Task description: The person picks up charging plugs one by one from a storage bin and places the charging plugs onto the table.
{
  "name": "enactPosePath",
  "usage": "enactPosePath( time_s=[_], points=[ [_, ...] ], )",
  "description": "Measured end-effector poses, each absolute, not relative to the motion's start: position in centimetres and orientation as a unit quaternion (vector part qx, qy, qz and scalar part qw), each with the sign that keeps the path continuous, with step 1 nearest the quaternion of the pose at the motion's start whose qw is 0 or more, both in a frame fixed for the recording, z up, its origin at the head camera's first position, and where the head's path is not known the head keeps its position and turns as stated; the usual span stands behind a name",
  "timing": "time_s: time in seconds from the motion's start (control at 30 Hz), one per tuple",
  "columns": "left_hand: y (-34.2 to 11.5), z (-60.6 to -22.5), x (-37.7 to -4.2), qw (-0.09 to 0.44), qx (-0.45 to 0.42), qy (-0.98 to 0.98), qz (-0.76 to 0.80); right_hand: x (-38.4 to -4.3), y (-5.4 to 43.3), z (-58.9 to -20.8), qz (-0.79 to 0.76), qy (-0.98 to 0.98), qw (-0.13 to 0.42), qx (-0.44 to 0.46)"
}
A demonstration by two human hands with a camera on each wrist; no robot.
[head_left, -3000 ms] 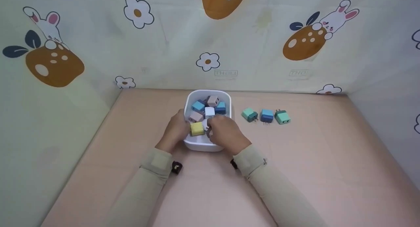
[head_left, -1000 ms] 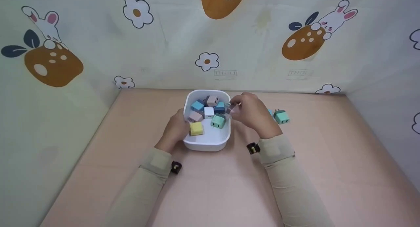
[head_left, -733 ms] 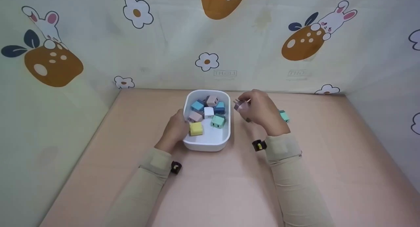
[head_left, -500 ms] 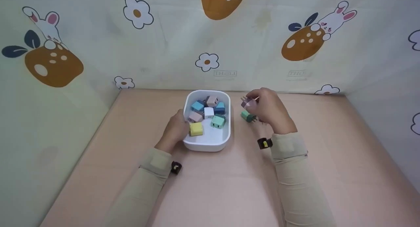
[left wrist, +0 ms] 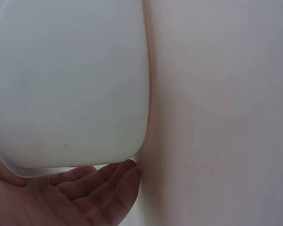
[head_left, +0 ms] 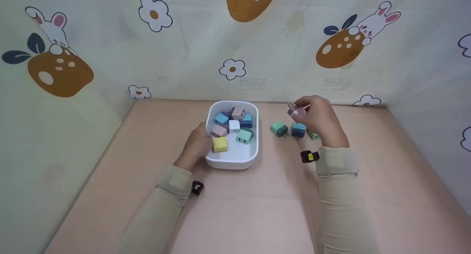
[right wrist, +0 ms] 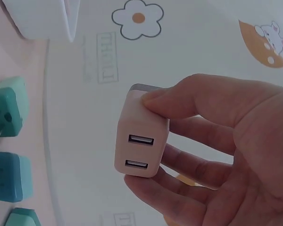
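Printed backdrop (head_left: 198, 63); head view: pink charger (head_left: 298, 112), prongs (head_left: 291, 106); right wrist view: USB ports (right wrist: 141, 140).

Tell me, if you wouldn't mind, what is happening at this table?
A person's right hand holds a pink charger with two USB ports above the table, while the left hand grips the side of a white tub. Seven chargers lie in the tub; two green chargers and a blue charger sit on the table to its right.

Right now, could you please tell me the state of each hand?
Left hand: closed, holding the white bin at its side.
Right hand: closed, holding a pink two-port charger between thumb and fingers.
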State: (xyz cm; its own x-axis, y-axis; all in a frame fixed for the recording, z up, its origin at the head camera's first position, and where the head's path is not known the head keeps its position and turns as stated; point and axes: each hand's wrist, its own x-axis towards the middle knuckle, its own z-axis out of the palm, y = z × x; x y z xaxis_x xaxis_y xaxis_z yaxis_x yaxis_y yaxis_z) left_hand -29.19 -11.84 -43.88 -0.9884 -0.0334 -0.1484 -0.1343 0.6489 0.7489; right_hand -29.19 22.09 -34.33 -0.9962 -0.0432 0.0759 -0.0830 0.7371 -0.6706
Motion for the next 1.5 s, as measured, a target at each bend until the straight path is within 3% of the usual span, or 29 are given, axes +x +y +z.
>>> enactPosePath(
  time_s=[1.5],
  points=[
    [-11.9,-44.0,-29.2,0.056,-0.04,0.904,0.421,-30.9,30.4,-38.5,0.404,-0.906,0.033,-0.123]
  ],
)
